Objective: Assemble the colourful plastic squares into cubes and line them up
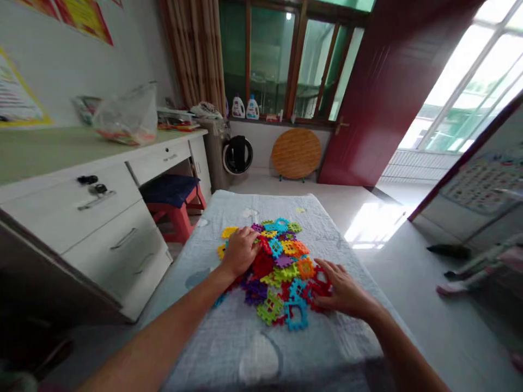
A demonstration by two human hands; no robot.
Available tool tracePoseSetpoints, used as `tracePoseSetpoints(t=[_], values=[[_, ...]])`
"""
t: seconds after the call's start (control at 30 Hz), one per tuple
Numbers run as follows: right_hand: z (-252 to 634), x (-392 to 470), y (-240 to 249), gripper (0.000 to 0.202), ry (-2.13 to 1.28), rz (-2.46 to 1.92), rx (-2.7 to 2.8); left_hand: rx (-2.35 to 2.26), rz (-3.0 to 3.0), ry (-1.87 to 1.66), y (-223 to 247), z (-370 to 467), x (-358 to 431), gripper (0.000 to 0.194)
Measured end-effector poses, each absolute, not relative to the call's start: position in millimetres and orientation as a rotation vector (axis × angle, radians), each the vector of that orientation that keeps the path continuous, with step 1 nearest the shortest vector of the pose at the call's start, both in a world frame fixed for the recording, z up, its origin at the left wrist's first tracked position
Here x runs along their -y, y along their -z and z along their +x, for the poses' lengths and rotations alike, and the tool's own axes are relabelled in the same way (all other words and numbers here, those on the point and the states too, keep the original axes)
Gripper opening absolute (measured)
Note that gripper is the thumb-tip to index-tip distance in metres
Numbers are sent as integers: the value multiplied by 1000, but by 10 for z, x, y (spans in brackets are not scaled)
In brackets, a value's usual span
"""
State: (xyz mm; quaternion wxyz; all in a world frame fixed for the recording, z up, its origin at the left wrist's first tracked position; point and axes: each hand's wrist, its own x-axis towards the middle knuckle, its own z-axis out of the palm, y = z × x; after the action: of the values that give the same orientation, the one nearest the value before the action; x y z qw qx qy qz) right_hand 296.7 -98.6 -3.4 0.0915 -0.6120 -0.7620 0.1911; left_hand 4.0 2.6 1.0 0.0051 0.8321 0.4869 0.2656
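Note:
A loose heap of colourful plastic interlocking building pieces with toothed edges lies on the cloth-covered table. My left hand (242, 251) rests over the heap's left side, fingers curled and close together, beside a red piece (265, 245); what lies under the fingers is hidden. On the right edge, my right hand (345, 288) has its thumb and fingers apart around a red piece (321, 279), touching the heap. Between the hands are an orange piece (305, 268), a lime-green piece (270, 307), a blue piece (296, 316) and a purple piece (255, 292).
The pale patterned cloth (261, 356) covers the table. To the left are a white desk (114, 234) with drawers and a red stool (177, 218). A washing machine (214, 147), a round wooden tabletop (297, 153) and a dark red door (379, 103) are farther back.

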Motion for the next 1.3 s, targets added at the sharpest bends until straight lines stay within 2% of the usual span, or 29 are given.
tracePoseSetpoints(t=[0.17, 0.37, 0.4, 0.5, 0.53, 0.6, 0.8, 0.97, 1.3], values=[[2885, 938, 92, 70, -572, -1704, 2199, -1554, 2570, -890, -66, 133, -24, 22], [2774, 723, 149, 50, -534, -1655, 2057, -1520, 2626, -921, 34, -202, 341, 27], [2753, 677, 143, 49, -535, -1639, 2055, -1516, 2629, -909, 81, -270, 436, 35], [2654, 532, 68, 41, -480, -1583, 2081, -1483, 2646, -840, 211, -375, 769, 73], [2604, 482, 22, 38, -445, -1561, 2090, -1428, 2675, -782, 236, -363, 886, 80], [2474, 379, -95, 36, -372, -1511, 2094, -1244, 2763, -651, 246, -270, 1099, 83], [2054, 43, -316, 34, -399, -1418, 2034, -588, 2989, -433, 115, 235, 1291, 57], [2162, -117, -132, 29, -517, -1376, 1860, -508, 3116, -351, 125, 408, 1137, 42], [2669, 17, 314, 23, -409, -1424, 1719, -386, 3247, -550, 138, 399, 1025, 14]])
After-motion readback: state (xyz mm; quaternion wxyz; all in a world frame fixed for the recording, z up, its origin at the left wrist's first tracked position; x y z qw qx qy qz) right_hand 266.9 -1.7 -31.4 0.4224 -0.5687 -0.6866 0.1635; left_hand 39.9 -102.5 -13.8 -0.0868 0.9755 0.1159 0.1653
